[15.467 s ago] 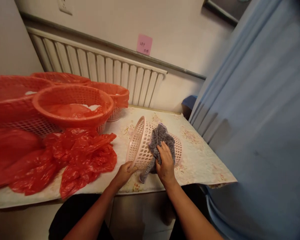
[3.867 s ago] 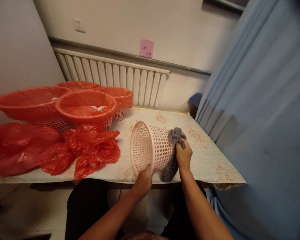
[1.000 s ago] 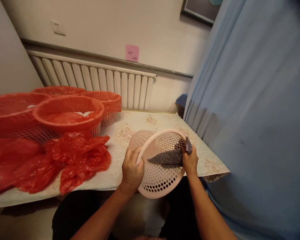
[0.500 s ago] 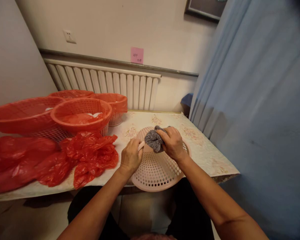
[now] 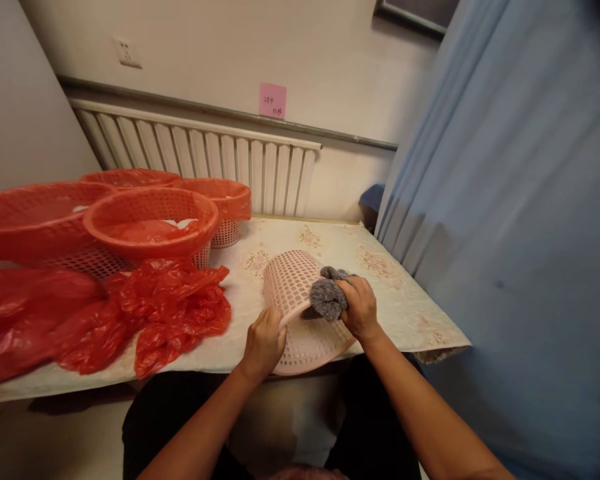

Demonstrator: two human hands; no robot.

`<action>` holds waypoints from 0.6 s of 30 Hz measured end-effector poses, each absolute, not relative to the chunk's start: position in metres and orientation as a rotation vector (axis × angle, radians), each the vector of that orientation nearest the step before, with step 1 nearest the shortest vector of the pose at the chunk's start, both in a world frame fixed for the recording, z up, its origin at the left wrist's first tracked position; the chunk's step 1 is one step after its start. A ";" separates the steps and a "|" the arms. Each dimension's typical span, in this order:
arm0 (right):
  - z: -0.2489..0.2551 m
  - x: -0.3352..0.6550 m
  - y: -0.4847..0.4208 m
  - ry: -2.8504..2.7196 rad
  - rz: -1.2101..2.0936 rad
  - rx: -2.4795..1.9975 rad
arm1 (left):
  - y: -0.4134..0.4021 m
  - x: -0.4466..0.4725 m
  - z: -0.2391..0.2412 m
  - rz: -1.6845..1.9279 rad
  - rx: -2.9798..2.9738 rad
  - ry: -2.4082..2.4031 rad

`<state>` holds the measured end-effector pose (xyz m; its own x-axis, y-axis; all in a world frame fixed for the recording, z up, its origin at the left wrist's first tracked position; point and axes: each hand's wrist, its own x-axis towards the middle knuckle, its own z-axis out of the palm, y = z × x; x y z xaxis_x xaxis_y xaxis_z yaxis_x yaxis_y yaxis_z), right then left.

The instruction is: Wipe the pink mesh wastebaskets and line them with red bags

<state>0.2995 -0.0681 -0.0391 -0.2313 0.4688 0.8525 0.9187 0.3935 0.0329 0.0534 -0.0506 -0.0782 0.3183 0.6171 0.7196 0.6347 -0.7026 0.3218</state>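
Crumpled red plastic bags (image 5: pixel 175 310) lie at the left on the floral tablecloth (image 5: pixel 405 313). The left hand (image 5: pixel 263 343) grips the rim of the pale pink perforated plastic basket (image 5: pixel 293 287), which lay open-faced a moment ago and is now tipped at the table edge. The right hand (image 5: pixel 361 308) is clamped on the bunched grey fuzzy cloth (image 5: pixel 327 298), so the wiping has moved to the rim. Behind is a white radiator (image 5: pixel 205 157), at the right a blue curtain (image 5: pixel 505 200).

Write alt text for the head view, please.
The left hand grips the rim of a tilted pink basket at the table edge while the right hand presses a grey cloth against it. Red plastic bags lie nearby.
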 end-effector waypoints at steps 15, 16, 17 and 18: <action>-0.194 0.306 -0.082 -0.730 0.093 -1.646 | -0.065 0.025 -0.128 -1.588 -2.498 -1.419; -0.183 0.306 -0.080 -0.745 0.111 -1.655 | -0.066 0.022 -0.130 -1.597 -2.496 -1.510; -0.169 0.306 -0.076 -0.762 0.109 -1.666 | -0.066 0.019 -0.130 -1.601 -2.490 -1.607; -0.152 0.308 -0.072 -0.794 0.084 -1.672 | -0.065 0.017 -0.129 -1.605 -2.476 -1.698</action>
<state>0.3076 -0.0723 -0.1517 0.7628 0.5375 0.3595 0.4508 -0.0434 -0.8916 0.0167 -0.0648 -0.1291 0.0740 0.8356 0.5444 0.5908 -0.4765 0.6511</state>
